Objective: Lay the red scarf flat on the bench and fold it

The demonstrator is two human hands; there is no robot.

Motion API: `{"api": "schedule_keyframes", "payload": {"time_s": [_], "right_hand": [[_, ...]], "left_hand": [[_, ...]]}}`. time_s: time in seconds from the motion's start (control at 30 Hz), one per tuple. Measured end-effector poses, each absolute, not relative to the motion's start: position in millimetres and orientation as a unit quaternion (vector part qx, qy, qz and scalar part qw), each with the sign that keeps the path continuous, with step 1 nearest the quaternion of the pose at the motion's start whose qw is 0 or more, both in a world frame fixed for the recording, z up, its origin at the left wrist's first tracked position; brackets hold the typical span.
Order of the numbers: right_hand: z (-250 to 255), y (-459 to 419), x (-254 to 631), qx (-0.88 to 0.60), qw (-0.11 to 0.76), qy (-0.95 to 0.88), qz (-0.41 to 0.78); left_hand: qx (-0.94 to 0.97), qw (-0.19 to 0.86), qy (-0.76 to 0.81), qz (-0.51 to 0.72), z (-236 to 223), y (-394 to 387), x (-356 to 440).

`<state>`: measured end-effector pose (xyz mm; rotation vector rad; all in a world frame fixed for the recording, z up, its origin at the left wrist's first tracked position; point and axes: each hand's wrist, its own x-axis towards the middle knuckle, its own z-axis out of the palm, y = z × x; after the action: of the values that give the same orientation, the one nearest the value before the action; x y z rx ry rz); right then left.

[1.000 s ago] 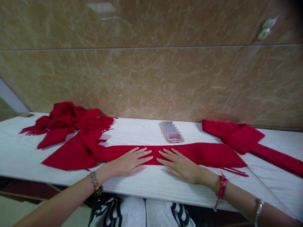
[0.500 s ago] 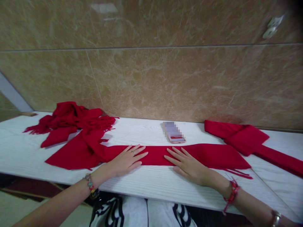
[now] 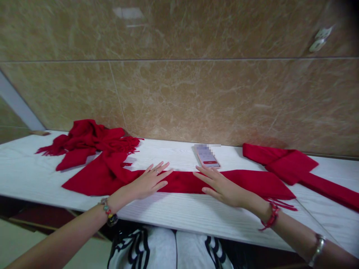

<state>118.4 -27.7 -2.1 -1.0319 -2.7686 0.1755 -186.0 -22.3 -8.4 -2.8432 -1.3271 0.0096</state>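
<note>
A red fringed scarf (image 3: 182,182) lies folded into a long flat band along the front of the white table, its left part bunched and its right end pointed with fringe showing. Over the left of the band is my left hand (image 3: 150,181), fingers spread, palm down. My right hand (image 3: 220,185) spreads its fingers over the band further right. Both hands hold nothing; whether they touch the cloth or hover just above it I cannot tell. A stretch of bare red cloth shows between them.
A crumpled red fringed scarf (image 3: 89,138) lies at the back left. Another red folded cloth (image 3: 291,162) is at the right. A phone (image 3: 209,158) lies behind the band on the white table (image 3: 179,213). A tiled wall (image 3: 179,101) closes off the back; a socket (image 3: 321,39) is on it.
My hands have moved apart along the band, left hand leftward and right hand rightward, then somewhat up and away from the table's front edge. The scarf keeps its shape.
</note>
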Motion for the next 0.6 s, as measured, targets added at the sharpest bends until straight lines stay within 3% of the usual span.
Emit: {"api": "schedule_keyframes", "payload": {"time_s": [0.3, 0.6], "right_hand": [[-32, -25, 109, -0.327, 0.056, -0.942, 0.050], [-6, -27, 79, -0.307, 0.079, -0.947, 0.049]], "left_hand": [[-0.913, -0.017, -0.405, 0.035, -14, -27, -182], [-0.905, 0.035, -0.421, 0.046, 11, -32, -259]]}}
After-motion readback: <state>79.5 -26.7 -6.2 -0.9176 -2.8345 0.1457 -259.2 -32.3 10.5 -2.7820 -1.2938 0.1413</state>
